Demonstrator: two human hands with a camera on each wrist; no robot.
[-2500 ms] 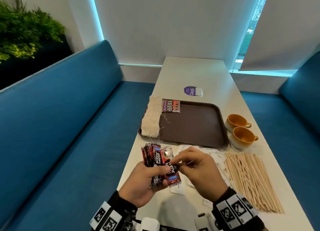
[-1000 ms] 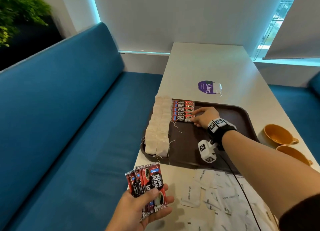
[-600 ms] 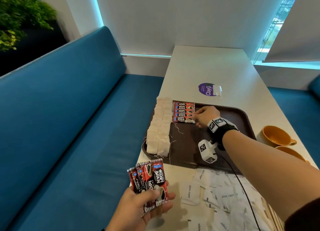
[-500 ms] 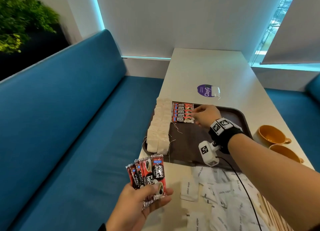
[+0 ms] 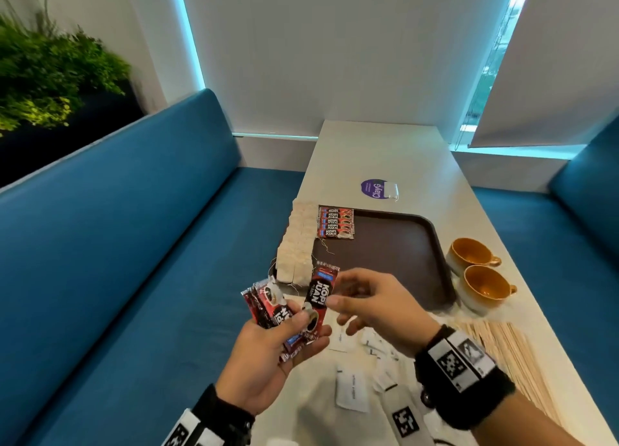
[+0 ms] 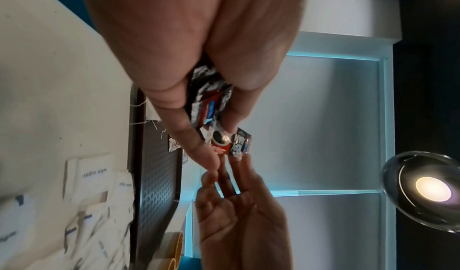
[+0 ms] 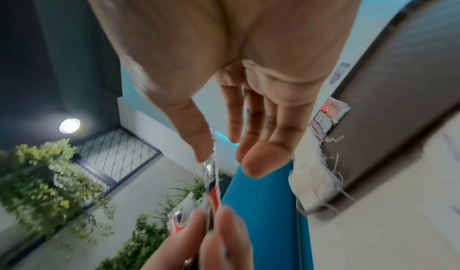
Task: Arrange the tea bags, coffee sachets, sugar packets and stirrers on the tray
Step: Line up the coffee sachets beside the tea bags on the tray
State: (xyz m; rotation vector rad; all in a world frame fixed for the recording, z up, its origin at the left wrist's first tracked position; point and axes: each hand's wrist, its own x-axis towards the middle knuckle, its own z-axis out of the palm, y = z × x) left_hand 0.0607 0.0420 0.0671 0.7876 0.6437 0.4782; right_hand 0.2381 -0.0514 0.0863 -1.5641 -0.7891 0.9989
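Note:
My left hand [image 5: 301, 328] grips a fan of red and black coffee sachets [image 5: 268, 301] above the table's near left edge. One sachet [image 5: 316, 296] sticks up from the fan. My right hand [image 5: 341, 295] is beside it, its thumb touching the sachet's edge and its fingers loosely spread. In the right wrist view the sachet's edge [image 7: 211, 176] lies between the parted thumb and fingers. The brown tray [image 5: 385, 254] carries a row of tea bags [image 5: 298, 241] along its left rim and several coffee sachets [image 5: 336, 223] at its far left corner.
White sugar packets [image 5: 351, 392] lie scattered on the table under my hands. Wooden stirrers [image 5: 509, 355] are spread at the near right. Two orange cups [image 5: 469, 254] stand right of the tray. A purple sticker [image 5: 373, 188] lies beyond it. Blue benches flank the table.
My right hand has left the sachet row on the tray and come back to the fan in my left hand. The left hand has pushed one sachet up out of the fan.

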